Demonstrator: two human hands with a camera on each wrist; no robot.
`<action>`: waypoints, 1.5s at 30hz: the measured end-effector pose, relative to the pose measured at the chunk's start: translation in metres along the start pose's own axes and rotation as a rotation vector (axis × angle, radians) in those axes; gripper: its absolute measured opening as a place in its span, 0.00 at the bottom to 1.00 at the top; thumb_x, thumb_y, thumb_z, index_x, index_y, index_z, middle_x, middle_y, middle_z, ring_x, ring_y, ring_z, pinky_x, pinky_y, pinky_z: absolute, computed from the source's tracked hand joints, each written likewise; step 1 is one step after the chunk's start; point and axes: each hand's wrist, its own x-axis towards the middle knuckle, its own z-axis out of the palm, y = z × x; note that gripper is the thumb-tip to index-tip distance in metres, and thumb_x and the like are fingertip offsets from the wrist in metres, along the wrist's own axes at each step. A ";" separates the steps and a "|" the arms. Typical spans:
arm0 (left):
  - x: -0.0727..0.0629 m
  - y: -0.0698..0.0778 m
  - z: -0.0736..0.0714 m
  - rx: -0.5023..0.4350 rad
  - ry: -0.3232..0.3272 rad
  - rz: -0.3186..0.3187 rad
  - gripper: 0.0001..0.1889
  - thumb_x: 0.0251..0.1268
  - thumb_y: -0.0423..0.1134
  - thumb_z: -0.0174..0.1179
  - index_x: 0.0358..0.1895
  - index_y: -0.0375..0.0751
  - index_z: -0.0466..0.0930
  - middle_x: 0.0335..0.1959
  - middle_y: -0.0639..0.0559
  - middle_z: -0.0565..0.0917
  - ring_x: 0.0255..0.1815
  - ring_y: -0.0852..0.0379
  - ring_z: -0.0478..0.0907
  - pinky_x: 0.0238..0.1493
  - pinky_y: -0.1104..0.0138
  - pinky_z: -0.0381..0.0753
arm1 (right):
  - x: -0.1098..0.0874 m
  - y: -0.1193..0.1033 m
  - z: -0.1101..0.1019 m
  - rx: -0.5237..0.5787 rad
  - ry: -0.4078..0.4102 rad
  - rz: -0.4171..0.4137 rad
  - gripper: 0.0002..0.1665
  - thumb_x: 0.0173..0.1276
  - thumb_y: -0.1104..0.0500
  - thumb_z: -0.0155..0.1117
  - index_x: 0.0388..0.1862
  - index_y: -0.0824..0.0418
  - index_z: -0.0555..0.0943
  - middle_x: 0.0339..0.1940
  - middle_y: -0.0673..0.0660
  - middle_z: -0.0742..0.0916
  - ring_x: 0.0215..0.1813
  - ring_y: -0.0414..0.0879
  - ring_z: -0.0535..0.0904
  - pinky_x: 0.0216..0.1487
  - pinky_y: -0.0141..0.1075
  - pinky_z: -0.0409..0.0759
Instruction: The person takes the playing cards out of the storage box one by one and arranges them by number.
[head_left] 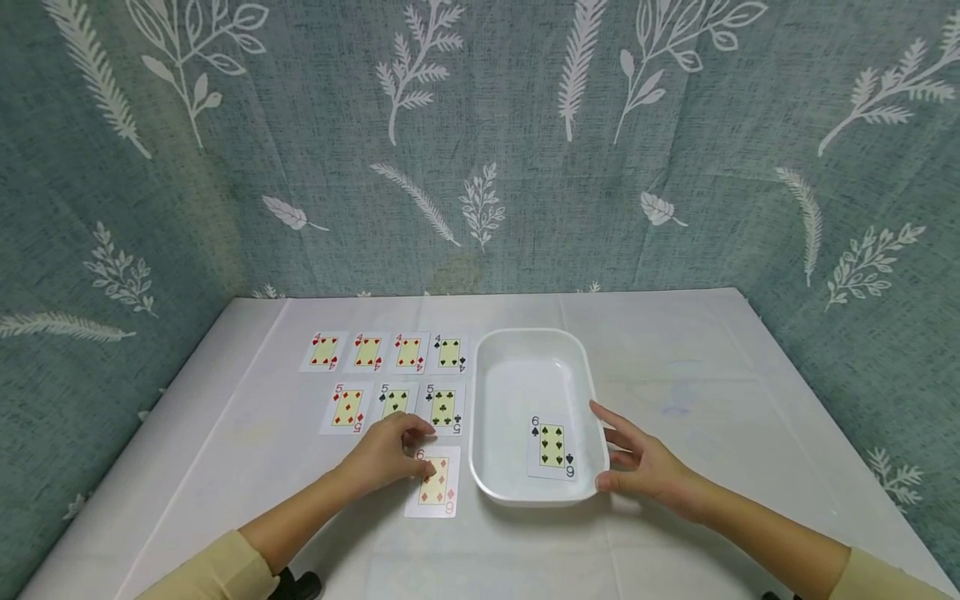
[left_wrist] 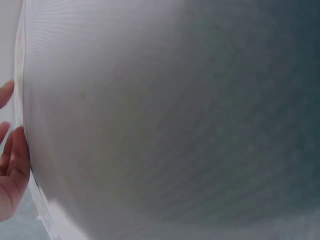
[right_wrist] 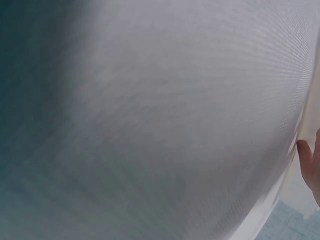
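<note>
A six of diamonds card (head_left: pixel 441 496) lies face up on the table in front of the rows of cards. My left hand (head_left: pixel 382 457) is over its left edge, the thumb touching the card and the fingers apart from the thumb. To the right stands a white tray (head_left: pixel 517 492) with a six of spades card (head_left: pixel 552 447) lying in it. My right hand (head_left: pixel 656 472) holds the tray's right side, fingers along the rim and thumb near the front corner. In the wrist views, only parts of the left hand (left_wrist: pixel 15 165) and right hand (right_wrist: pixel 311 167) show at the edges.
Just beyond my left hand is a row of fives, among them a five of clubs (head_left: pixel 444 408) and a five of diamonds (head_left: pixel 348 408). Farther back runs a row of fours, with a four of spades (head_left: pixel 449 353) nearest the tray. Patterned cloth (head_left: pixel 510 167) encloses the table.
</note>
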 end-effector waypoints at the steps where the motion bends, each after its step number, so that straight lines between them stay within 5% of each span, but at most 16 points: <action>1: 0.000 0.001 -0.001 -0.019 0.006 -0.013 0.23 0.34 0.33 0.78 0.41 0.40 0.82 0.33 0.54 0.77 0.35 0.59 0.72 0.38 0.69 0.74 | 0.000 0.000 0.000 -0.003 0.000 -0.004 0.56 0.58 0.64 0.70 0.77 0.58 0.45 0.67 0.77 0.64 0.61 0.58 0.74 0.52 0.30 0.77; 9: 0.006 0.011 -0.010 -0.117 0.051 0.014 0.24 0.38 0.33 0.76 0.45 0.36 0.81 0.34 0.49 0.80 0.35 0.58 0.76 0.34 0.70 0.76 | 0.000 -0.003 0.001 -0.001 -0.002 -0.007 0.56 0.59 0.64 0.70 0.77 0.58 0.45 0.67 0.78 0.63 0.63 0.66 0.70 0.52 0.29 0.76; 15: 0.008 0.018 -0.014 -0.156 0.016 0.054 0.25 0.42 0.35 0.76 0.48 0.35 0.80 0.38 0.47 0.81 0.35 0.59 0.78 0.32 0.71 0.77 | 0.001 -0.002 0.000 -0.017 0.007 -0.001 0.56 0.58 0.63 0.70 0.77 0.59 0.45 0.67 0.78 0.63 0.64 0.67 0.69 0.52 0.28 0.76; 25: 0.015 0.036 -0.018 -0.155 0.038 0.139 0.27 0.44 0.35 0.75 0.51 0.36 0.78 0.39 0.45 0.80 0.36 0.57 0.79 0.34 0.71 0.80 | 0.001 0.001 -0.001 0.000 -0.018 -0.035 0.56 0.58 0.62 0.70 0.77 0.60 0.45 0.66 0.79 0.64 0.59 0.51 0.77 0.51 0.31 0.78; 30: 0.021 0.047 -0.019 -0.168 0.037 0.171 0.27 0.44 0.35 0.75 0.52 0.37 0.78 0.40 0.45 0.80 0.36 0.59 0.78 0.34 0.72 0.80 | 0.001 0.001 -0.001 -0.001 -0.022 -0.039 0.56 0.59 0.62 0.70 0.77 0.60 0.45 0.66 0.79 0.63 0.59 0.51 0.77 0.51 0.31 0.78; 45: 0.040 0.070 -0.008 -0.266 -0.109 0.173 0.30 0.48 0.34 0.73 0.58 0.40 0.75 0.47 0.40 0.78 0.40 0.57 0.80 0.40 0.70 0.81 | 0.002 0.001 0.000 0.003 -0.022 -0.045 0.56 0.59 0.64 0.69 0.77 0.60 0.45 0.66 0.80 0.63 0.59 0.49 0.77 0.51 0.30 0.78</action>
